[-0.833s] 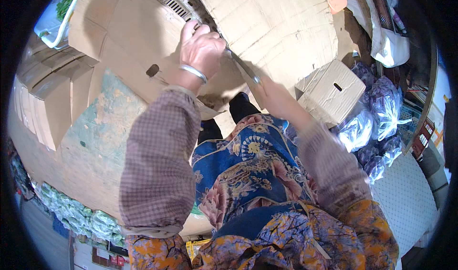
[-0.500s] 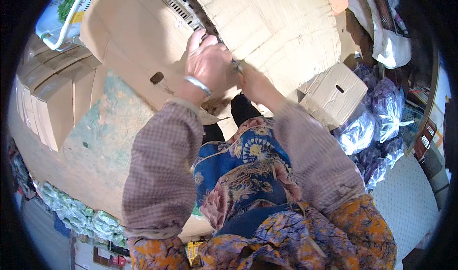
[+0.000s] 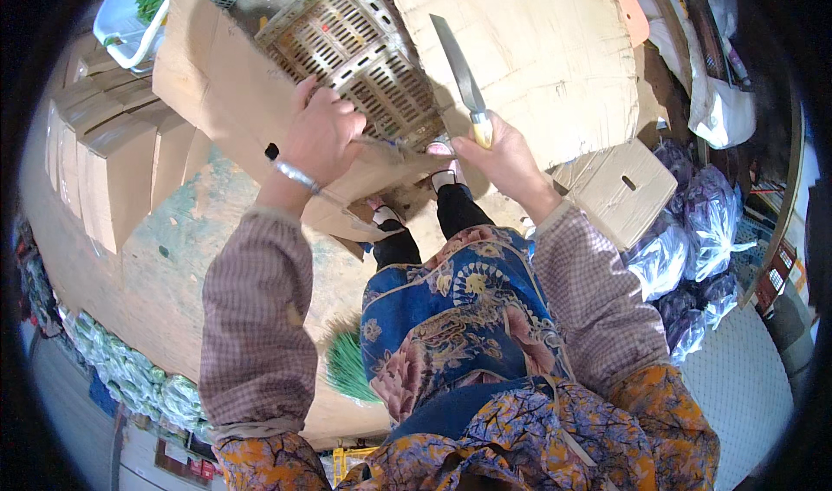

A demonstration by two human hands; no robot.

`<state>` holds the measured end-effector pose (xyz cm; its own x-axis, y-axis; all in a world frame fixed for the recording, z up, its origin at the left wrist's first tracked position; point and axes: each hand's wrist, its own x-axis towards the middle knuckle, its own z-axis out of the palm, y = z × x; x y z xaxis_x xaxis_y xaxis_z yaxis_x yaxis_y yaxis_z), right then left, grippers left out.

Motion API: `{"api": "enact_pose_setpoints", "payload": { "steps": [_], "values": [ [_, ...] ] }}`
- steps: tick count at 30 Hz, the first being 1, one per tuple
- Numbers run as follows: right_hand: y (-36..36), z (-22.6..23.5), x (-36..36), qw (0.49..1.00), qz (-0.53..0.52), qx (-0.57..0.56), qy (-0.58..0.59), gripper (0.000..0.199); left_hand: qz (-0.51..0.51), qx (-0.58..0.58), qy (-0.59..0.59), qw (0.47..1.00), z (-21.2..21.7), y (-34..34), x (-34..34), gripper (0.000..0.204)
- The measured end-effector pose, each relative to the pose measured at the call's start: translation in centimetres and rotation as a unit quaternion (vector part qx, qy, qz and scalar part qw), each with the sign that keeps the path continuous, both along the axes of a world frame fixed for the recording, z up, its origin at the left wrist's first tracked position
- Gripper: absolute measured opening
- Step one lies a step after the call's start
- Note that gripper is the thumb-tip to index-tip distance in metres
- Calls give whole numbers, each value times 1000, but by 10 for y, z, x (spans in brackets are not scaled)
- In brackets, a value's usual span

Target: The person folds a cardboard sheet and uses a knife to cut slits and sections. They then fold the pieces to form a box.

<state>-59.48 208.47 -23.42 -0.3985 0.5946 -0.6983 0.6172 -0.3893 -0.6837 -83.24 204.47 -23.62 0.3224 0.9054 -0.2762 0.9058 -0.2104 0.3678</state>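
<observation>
My right hand [image 3: 507, 157] is closed around the pale handle of a knife [image 3: 461, 68], its blade standing up and away from me. My left hand [image 3: 322, 134] grips a brown cardboard sheet [image 3: 212, 79] by its torn, folded edge. The sheet leans off to the left, one oval hole partly visible near my wrist. Between the hands, a dirty white slatted plastic crate [image 3: 381, 79] shows under the cardboard. Behind the knife, a second cardboard piece [image 3: 555, 66] lies flat to the right.
Cardboard boxes [image 3: 126, 170] stand at left, beside a blue basket [image 3: 117, 27] with greens. A smaller carton [image 3: 615, 188] and bagged purple produce [image 3: 711, 205] are at right. Wrapped green bundles [image 3: 121, 352] line the lower left; loose green stalks [image 3: 348, 361] lie near my apron.
My hands have moved apart, the left one pulling the cardboard leftward and the right one lifting the knife into plain view. More of the crate now shows.
</observation>
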Motion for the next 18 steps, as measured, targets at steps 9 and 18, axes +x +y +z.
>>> {"api": "enact_pose_setpoints", "payload": {
  "steps": [9,18],
  "values": [
    [-45,53,-52,977,5,189,97,36,54,143,-91,984,102,-7,-13,15],
    [11,131,-18,922,-33,378,81,20,437,299,-136,837,93,-77,-37,40]
  ]
}}
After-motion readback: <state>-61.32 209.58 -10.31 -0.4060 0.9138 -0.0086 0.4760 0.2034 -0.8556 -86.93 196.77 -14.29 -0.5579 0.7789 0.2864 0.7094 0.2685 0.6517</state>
